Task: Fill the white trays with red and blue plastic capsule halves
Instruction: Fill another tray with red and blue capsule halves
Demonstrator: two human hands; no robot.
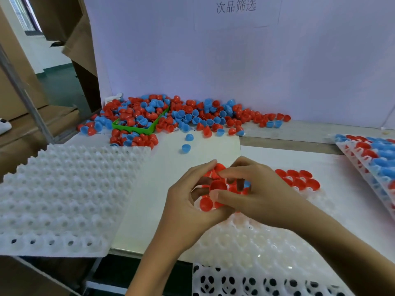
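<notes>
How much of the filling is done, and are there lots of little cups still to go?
Done: the stacked trays on the right look full of red and blue halves. In hand: the left hand holds red halves while the right hand places them in the front tray, which has only a few red ones at its far end. Left: most of that tray, the empty tray on the left, and a big loose pile.

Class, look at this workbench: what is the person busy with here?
A person is loading a white tray with capsule halves. The left hand cups several red halves, and the right hand pinches one red half over the tray. Only a few pockets at its far end are filled. A loose pile lies behind, an empty tray sits left, and filled trays sit right.
</notes>
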